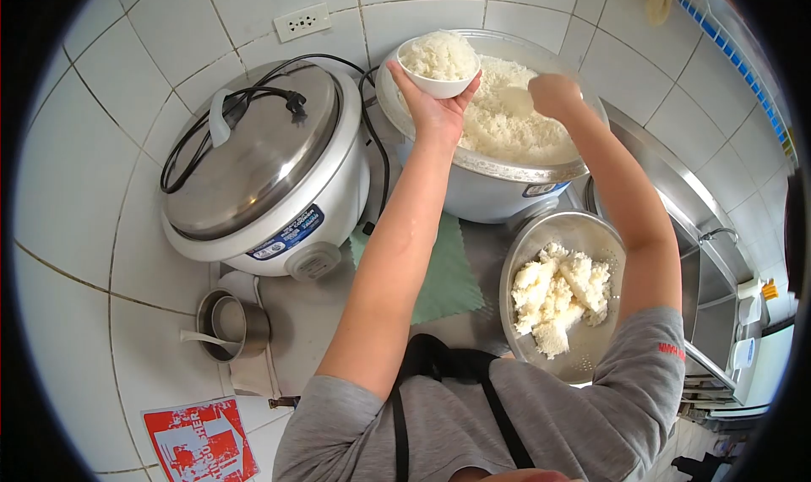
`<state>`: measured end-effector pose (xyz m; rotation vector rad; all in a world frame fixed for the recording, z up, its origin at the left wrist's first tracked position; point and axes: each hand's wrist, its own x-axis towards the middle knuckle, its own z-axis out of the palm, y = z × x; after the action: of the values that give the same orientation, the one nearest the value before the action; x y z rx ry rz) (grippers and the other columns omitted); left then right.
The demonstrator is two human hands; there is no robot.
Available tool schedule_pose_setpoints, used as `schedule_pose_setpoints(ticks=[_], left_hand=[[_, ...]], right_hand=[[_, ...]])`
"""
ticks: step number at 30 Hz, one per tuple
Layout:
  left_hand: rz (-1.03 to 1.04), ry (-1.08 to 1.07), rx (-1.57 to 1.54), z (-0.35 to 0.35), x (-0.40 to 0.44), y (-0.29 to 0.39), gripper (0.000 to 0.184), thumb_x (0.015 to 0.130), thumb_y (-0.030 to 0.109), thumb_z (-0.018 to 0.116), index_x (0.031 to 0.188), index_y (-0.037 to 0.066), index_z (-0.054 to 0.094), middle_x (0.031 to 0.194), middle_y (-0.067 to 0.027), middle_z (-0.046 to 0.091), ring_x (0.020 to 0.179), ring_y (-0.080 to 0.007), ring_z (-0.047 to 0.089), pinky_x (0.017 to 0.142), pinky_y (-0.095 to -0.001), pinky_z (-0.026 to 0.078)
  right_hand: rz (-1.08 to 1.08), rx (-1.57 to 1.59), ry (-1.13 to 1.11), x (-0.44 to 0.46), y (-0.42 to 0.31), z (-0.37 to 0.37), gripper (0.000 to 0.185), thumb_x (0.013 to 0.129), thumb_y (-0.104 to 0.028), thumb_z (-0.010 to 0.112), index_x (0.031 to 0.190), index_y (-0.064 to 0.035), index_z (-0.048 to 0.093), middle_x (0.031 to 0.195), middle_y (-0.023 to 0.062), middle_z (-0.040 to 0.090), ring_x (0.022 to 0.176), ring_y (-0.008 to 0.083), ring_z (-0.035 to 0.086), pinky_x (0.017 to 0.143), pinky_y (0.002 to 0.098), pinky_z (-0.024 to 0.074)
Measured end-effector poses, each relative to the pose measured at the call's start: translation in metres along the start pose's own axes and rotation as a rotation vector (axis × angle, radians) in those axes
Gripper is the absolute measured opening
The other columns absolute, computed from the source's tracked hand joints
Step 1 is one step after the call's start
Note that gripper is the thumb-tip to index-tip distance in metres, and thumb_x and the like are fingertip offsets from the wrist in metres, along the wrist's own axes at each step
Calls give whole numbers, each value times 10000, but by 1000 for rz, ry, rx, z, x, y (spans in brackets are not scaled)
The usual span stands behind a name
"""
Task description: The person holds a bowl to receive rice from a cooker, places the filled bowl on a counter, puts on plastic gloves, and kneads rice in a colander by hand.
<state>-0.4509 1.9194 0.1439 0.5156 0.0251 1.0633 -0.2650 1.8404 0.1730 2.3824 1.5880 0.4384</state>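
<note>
The right hand [555, 97] is covering the handle of the paddle [517, 102], whose pale edge is blending into the rice [511, 136]. The bowl [439, 86] is hiding part of the left hand [437, 112]. The left forearm [395, 250] is masking some of the green cloth [454, 271], and the right arm [635, 207] is overlapping the strainer's [583, 227] right side. The fine print on the blue label [287, 233] is appearing too small to read, while the red sheet [198, 444] is running off the bottom edge
</note>
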Motion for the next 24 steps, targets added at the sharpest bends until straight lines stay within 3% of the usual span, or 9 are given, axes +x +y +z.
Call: schedule_pose_setpoints(ticks=[7, 13, 16, 17, 20, 24], left_hand=[[29, -35, 14, -1, 0, 0, 896, 762, 791, 241, 1333, 101, 294, 1236, -154, 456, 1000, -387, 570, 698, -358, 579], [16, 34, -47, 3, -3, 1, 869, 773, 779, 245, 1338, 121, 291, 1259, -137, 440, 1003, -380, 570, 708, -364, 577], [41, 24, -26, 5, -4, 1, 861, 776, 776, 245, 1335, 123, 299, 1269, -132, 436, 1023, -370, 561, 725, -373, 574], [34, 7, -15, 3, -4, 0, 858, 778, 774, 245, 1333, 123, 304, 1267, -133, 440, 1024, -370, 561, 729, -375, 574], [29, -28, 9, 0, -2, 1, 849, 783, 768, 243, 1328, 122, 316, 1258, -132, 455, 1021, -369, 563, 731, -378, 574], [64, -1, -3, 9, -6, 4, 840, 789, 763, 228, 1326, 124, 327, 1239, -125, 479, 996, -380, 576, 703, -371, 579]], right_hand=[[-26, 20, -204, -42, -4, -15, 189, 748, -76, 526, 869, -75, 670, 950, 97, 653, 894, 286, 624, 705, 390, 515], [-107, 247, -134, -62, -7, -22, 236, 779, -180, 569, 990, -201, 671, 1032, 14, 636, 959, 243, 597, 782, 397, 495], [-96, 358, 21, -39, 11, -15, 261, 788, -218, 576, 1035, -226, 660, 1015, 22, 643, 948, 246, 600, 784, 381, 497], [40, 354, -35, -33, 9, -21, 267, 787, -220, 580, 1042, -219, 657, 1016, 12, 645, 961, 244, 595, 770, 385, 496], [9, 269, 6, 1, 8, 13, 299, 781, -203, 582, 1071, -172, 649, 904, 54, 661, 842, 232, 620, 692, 373, 496], [-192, 699, -310, 24, 6, 27, 333, 779, -186, 593, 1097, -100, 637, 655, 70, 600, 535, 153, 542, 489, 304, 429]])
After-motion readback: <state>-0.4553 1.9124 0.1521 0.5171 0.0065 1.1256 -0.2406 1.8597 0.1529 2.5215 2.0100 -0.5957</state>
